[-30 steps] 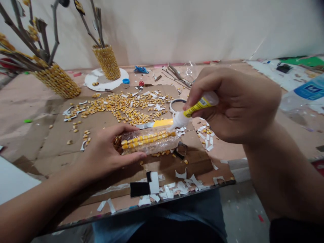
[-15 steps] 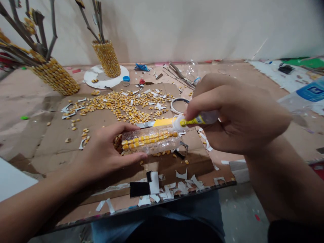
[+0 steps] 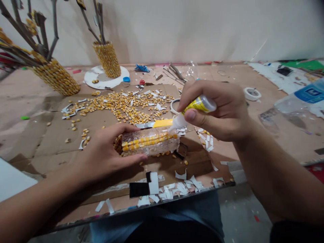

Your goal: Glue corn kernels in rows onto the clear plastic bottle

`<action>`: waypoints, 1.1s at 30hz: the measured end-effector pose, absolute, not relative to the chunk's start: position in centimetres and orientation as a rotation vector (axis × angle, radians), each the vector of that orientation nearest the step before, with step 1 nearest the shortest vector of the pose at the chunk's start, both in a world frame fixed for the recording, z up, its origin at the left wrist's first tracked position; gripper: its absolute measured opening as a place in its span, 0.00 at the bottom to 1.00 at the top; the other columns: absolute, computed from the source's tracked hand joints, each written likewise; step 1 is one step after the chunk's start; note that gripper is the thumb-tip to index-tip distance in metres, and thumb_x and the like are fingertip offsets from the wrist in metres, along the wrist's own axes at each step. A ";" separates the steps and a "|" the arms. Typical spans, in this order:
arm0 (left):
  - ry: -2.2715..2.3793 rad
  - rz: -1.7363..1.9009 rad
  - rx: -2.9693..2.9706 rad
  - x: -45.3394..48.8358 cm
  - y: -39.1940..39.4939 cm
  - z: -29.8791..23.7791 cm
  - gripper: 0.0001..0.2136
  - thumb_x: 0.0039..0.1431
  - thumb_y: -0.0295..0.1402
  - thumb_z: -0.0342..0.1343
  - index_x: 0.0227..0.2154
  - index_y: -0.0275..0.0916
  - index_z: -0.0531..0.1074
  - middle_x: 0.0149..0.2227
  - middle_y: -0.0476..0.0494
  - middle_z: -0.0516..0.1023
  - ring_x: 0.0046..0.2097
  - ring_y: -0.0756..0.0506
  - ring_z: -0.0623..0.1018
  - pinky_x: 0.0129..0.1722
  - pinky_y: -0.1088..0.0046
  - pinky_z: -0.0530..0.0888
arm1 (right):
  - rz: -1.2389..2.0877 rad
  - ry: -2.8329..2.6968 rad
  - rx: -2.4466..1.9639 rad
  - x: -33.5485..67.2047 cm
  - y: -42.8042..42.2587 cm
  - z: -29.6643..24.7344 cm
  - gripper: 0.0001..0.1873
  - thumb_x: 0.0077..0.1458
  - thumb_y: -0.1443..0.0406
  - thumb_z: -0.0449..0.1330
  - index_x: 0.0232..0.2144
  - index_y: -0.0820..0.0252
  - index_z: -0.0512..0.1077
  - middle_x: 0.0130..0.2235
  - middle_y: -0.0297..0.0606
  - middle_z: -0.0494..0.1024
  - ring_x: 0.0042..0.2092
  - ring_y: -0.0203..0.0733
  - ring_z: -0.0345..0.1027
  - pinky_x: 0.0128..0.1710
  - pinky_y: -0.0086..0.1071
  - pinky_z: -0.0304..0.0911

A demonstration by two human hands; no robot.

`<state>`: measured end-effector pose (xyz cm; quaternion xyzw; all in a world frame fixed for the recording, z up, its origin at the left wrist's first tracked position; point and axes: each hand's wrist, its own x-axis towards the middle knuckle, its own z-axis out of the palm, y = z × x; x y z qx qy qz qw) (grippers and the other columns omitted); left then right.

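Note:
My left hand (image 3: 106, 155) grips one end of a clear plastic cylinder (image 3: 152, 148) that lies on its side on the cardboard sheet (image 3: 50, 135). Two rows of yellow corn kernels (image 3: 146, 139) are stuck along its top. My right hand (image 3: 222, 111) holds a small glue bottle with a yellow label (image 3: 196, 107), tilted down, its white nozzle touching the right end of the kernel rows. A yellow-handled knife (image 3: 159, 123) lies just behind the cylinder.
Loose corn kernels (image 3: 121, 106) and white paper scraps (image 3: 172, 189) litter the cardboard. Two kernel-covered vases with twigs (image 3: 57, 77) (image 3: 107, 60) stand at the back left. A tape roll (image 3: 251, 93) and a plastic water bottle (image 3: 298, 101) lie at the right.
My right hand has tipped the glue bottle from nearly level to nozzle-down again and drawn back, uncovering the tape roll. The left hand and the cylinder have stayed put.

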<state>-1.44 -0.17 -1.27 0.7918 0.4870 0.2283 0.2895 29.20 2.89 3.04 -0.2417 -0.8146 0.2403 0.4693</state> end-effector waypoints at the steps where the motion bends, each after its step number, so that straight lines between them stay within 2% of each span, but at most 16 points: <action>1: 1.298 0.614 2.116 -1.4 -0.2 -1.3 0.23 0.53 0.50 0.72 0.49 0.47 0.81 0.47 0.41 0.87 0.43 0.36 0.85 0.42 0.60 0.80 | 0.629 -1.952 -0.588 28.9 3.0 2.9 0.08 0.57 0.58 0.73 0.34 0.53 0.80 0.30 0.33 0.78 0.29 0.39 0.66 0.29 0.37 0.62; 4: 1.309 0.627 2.098 -1.4 -0.3 -1.3 0.23 0.54 0.50 0.72 0.49 0.47 0.81 0.47 0.40 0.86 0.43 0.36 0.85 0.42 0.60 0.81 | 0.707 -1.857 -0.559 28.2 3.2 2.4 0.16 0.50 0.52 0.78 0.28 0.52 0.79 0.28 0.34 0.77 0.31 0.42 0.68 0.31 0.38 0.65; 6: 1.318 0.619 2.099 -1.4 -0.4 -1.3 0.23 0.53 0.50 0.72 0.49 0.47 0.80 0.46 0.41 0.86 0.42 0.36 0.84 0.41 0.60 0.80 | 0.743 -1.835 -0.539 27.9 3.3 2.0 0.18 0.51 0.50 0.77 0.27 0.53 0.79 0.27 0.34 0.76 0.31 0.41 0.68 0.30 0.38 0.65; 9: 1.318 0.613 2.104 -1.3 -0.5 -1.3 0.23 0.54 0.51 0.71 0.49 0.47 0.80 0.45 0.41 0.86 0.41 0.37 0.84 0.38 0.62 0.79 | 0.738 -1.802 -0.485 27.6 3.7 1.4 0.22 0.54 0.43 0.73 0.27 0.53 0.79 0.27 0.34 0.74 0.29 0.40 0.66 0.29 0.37 0.63; 12: 1.304 0.616 2.097 -1.4 -0.4 -1.4 0.22 0.54 0.50 0.71 0.49 0.47 0.80 0.45 0.42 0.86 0.40 0.38 0.83 0.36 0.63 0.78 | 0.659 -1.749 -0.441 27.5 3.7 0.9 0.28 0.52 0.36 0.70 0.26 0.53 0.78 0.28 0.35 0.74 0.29 0.40 0.66 0.30 0.38 0.64; 16: 1.283 0.615 2.121 -1.6 -0.3 -1.7 0.24 0.54 0.51 0.72 0.50 0.47 0.79 0.47 0.41 0.85 0.43 0.36 0.83 0.40 0.60 0.78 | 0.575 -1.671 -0.599 27.0 2.6 1.2 0.34 0.56 0.29 0.60 0.25 0.51 0.76 0.29 0.36 0.74 0.31 0.45 0.68 0.34 0.42 0.66; 19: 1.261 0.600 2.129 -1.7 -0.3 -1.8 0.24 0.55 0.50 0.72 0.51 0.46 0.79 0.49 0.41 0.85 0.46 0.36 0.84 0.41 0.59 0.78 | 0.482 -1.543 -0.671 26.2 1.7 1.4 0.37 0.61 0.30 0.54 0.22 0.52 0.72 0.26 0.38 0.74 0.30 0.46 0.67 0.33 0.43 0.64; 24: 1.233 0.615 2.149 -1.3 -0.3 -1.6 0.24 0.54 0.49 0.72 0.50 0.44 0.79 0.46 0.42 0.86 0.42 0.38 0.83 0.38 0.62 0.77 | 0.441 -1.495 -0.561 25.6 1.8 1.3 0.32 0.60 0.36 0.62 0.20 0.54 0.73 0.23 0.36 0.72 0.26 0.41 0.63 0.27 0.39 0.58; 28: 1.262 0.607 2.148 -1.1 -0.4 -1.3 0.24 0.53 0.48 0.71 0.49 0.43 0.79 0.42 0.43 0.86 0.38 0.40 0.82 0.37 0.63 0.76 | 0.492 -1.466 -0.669 25.6 1.3 1.9 0.28 0.61 0.43 0.64 0.19 0.54 0.70 0.22 0.35 0.70 0.25 0.39 0.62 0.28 0.38 0.57; 31: 1.256 0.603 2.147 -1.0 -0.5 -1.1 0.23 0.53 0.48 0.71 0.49 0.42 0.79 0.42 0.43 0.85 0.38 0.40 0.82 0.37 0.63 0.76 | 0.518 -1.463 -0.735 25.5 1.1 2.3 0.30 0.58 0.42 0.67 0.17 0.55 0.67 0.22 0.33 0.69 0.25 0.37 0.60 0.29 0.37 0.56; 33: 1.256 0.590 2.148 -0.9 -0.7 -0.9 0.23 0.55 0.47 0.70 0.49 0.41 0.79 0.44 0.42 0.85 0.40 0.39 0.82 0.38 0.63 0.76 | 0.492 -1.508 -0.575 25.5 1.3 2.1 0.33 0.58 0.38 0.66 0.17 0.55 0.67 0.22 0.33 0.69 0.23 0.36 0.59 0.26 0.36 0.52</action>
